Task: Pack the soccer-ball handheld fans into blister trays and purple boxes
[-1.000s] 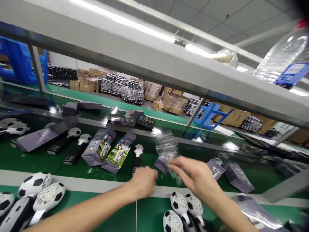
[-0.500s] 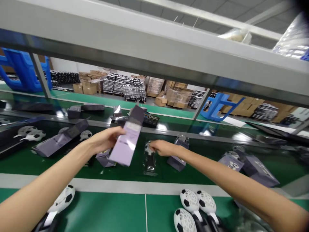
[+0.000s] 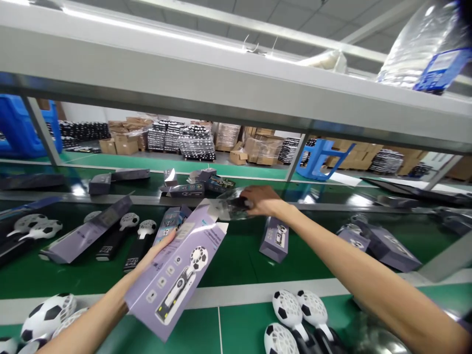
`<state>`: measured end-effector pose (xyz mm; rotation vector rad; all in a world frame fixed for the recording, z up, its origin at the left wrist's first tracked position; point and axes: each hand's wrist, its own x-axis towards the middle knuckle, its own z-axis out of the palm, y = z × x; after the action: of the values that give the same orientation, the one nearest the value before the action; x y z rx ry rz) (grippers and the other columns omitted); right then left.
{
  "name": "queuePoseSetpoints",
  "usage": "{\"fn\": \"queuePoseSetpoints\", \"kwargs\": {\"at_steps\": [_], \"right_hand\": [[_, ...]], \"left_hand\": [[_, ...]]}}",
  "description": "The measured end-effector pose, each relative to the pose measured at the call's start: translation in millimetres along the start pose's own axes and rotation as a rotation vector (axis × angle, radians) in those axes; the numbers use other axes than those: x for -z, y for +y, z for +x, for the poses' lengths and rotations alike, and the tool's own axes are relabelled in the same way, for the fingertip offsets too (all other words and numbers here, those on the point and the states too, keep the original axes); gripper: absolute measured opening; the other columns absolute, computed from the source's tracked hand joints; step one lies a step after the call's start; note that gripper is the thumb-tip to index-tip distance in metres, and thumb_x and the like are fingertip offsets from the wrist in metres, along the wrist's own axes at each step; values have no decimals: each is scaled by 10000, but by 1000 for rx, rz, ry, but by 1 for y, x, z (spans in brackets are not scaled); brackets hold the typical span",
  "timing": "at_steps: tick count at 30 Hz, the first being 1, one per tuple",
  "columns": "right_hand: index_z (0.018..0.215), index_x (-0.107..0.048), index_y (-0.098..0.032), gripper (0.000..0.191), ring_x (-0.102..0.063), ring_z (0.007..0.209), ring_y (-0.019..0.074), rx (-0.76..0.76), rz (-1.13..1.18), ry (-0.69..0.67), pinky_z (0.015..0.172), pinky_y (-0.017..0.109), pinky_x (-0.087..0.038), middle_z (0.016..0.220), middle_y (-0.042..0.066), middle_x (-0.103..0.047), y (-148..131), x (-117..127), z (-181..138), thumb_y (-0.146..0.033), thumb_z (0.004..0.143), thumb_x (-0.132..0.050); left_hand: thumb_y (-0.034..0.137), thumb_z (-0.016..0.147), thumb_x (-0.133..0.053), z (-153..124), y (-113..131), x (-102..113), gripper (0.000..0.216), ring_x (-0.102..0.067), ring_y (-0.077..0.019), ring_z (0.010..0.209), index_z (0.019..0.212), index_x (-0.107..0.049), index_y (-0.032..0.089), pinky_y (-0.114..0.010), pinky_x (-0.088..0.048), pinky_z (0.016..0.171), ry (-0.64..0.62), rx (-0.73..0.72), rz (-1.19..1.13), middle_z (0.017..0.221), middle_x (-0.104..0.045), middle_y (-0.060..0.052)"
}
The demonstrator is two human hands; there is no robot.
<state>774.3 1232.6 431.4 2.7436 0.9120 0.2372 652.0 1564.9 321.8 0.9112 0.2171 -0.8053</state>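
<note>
Bright ceiling tube overhead | white glare on rear belt | top-right corner dark | right edge blurred

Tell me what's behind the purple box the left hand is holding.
Behind the purple box in the left hand, part of another printed box and the green surface show. The rest of that printed box, and anything else directly behind, is covered.

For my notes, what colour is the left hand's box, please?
Light purple box, clearest in the head view.
</note>
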Motion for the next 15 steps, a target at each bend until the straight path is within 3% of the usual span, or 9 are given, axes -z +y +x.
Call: {"fn": "queuePoseSetpoints", "kwargs": {"at_steps": [2,5,6,8,10,12,15], "right_hand": [[1173,-661,-190,330,-606,1189,327,156,-87,43,969,385,-475,1253,147,-667,-8,11,-3,-243,849,-686],[1110,-697,-182,287,-617,1191,287,357,-90,-39,1037,382,-460,1186,123,-705,-9,11,1,-159,825,-675],[1130,-706,-183,328,-606,1227,279,368,-50,-71,1075,379,-443,1215,115,-707,-4,10,2,-128,809,-673],[1195,-712,-196,435,-538,1350,270,210,80,-85,1143,373,-406,1352,97,-666,9,7,3,-56,791,-630],[1235,-708,-187,460,-515,1389,290,-94,185,-23,1133,398,-435,1427,105,-622,14,1,-5,-38,829,-549],[1170,-732,-164,366,-659,1211,282,-265,334,-34,978,380,-553,1278,127,-709,-2,-10,-23,-108,914,-476],[1069,-750,-182,298,-747,865,197,-76,733,-279,699,275,-606,938,71,-773,-56,-35,-68,-378,971,-547]], "left_hand": [[744,778,-689,25,0,-15,639,-738,-208,678,972,-705,135,-291,-588,677,-34,-30,87,802,-778,-75],[711,770,-689,66,7,-55,621,-747,-277,769,959,-696,119,-378,-595,761,30,-158,413,868,-772,-143],[660,776,-704,77,12,-68,576,-748,-294,847,979,-692,121,-400,-588,821,72,-213,498,914,-771,-159],[521,783,-738,84,23,-85,455,-714,-295,1047,1044,-681,152,-398,-539,964,166,-329,592,1040,-762,-150],[438,772,-763,69,29,-84,381,-649,-288,1191,1058,-688,197,-386,-467,1072,239,-421,638,1120,-748,-109],[490,788,-746,34,20,-68,358,-628,-321,1216,1033,-717,231,-433,-454,1091,193,-387,856,1118,-745,-82],[603,806,-718,-31,-19,-36,439,-654,-363,1141,1087,-732,266,-530,-532,975,-6,-161,1263,1120,-736,-83]]}}
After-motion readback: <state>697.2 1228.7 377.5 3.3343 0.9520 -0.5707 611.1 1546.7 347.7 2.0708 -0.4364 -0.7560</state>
